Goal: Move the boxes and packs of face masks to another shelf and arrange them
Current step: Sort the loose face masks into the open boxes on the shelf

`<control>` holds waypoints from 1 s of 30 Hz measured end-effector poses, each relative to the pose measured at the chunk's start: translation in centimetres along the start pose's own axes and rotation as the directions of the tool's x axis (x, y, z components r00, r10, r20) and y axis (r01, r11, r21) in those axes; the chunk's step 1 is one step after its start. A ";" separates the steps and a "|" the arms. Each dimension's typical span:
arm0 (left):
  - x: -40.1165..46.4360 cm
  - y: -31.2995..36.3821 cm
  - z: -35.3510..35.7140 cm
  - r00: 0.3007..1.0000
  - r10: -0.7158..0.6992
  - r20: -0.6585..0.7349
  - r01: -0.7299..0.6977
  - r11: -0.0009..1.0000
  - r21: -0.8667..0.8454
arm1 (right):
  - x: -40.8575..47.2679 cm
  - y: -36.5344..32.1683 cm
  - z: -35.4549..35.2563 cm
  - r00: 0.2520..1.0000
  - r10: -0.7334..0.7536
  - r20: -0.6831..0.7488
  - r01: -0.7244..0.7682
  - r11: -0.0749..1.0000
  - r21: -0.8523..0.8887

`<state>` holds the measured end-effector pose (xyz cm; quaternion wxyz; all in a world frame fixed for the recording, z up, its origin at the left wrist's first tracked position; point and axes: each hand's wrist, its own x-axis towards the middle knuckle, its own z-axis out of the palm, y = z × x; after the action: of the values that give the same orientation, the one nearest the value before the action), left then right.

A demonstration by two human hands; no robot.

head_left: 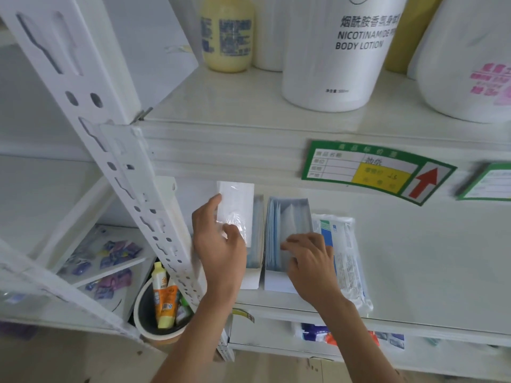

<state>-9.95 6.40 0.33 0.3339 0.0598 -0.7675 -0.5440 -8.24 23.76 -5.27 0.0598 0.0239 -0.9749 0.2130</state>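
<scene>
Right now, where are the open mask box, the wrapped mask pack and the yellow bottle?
open mask box (287, 208): head view, on the masks inside.
wrapped mask pack (348, 261): head view, mid wrapper.
yellow bottle (227, 34): head view, on its label.

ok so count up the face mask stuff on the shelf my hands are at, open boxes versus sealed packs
Open boxes of masks: 2, the left box and the right box
Plastic-wrapped packs: 2, the white pack in the left hand, and the blue-printed pack beside the right hand
Total: 4
</scene>
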 end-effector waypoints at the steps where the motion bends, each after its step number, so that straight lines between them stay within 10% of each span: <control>1: -0.1 0.1 0.0 0.998 -0.054 0.013 0.054 0.997 -0.053 | 0.2 0.1 -0.1 1.000 -0.007 0.022 0.009 0.998 -0.063; 8: -1.3 1.2 2.1 0.840 -0.331 0.430 0.427 0.892 -0.149 | 2.1 0.8 -1.5 0.988 -0.064 0.138 0.074 0.994 -0.076; 16: -3.2 0.3 2.8 0.818 -0.024 0.574 -0.216 0.913 0.346 | 4.5 3.0 -3.6 0.967 0.014 0.254 -0.126 0.894 0.431; 30: -2.9 2.9 5.9 0.728 -0.032 0.685 -0.402 0.790 0.464 | 3.1 1.4 -1.1 0.986 -0.071 0.148 0.080 0.995 -0.052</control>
<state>-10.35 13.51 0.46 0.0606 -0.1183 -0.9646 -0.2278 -11.33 25.40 -4.42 -0.0031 0.0747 -0.9808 0.1800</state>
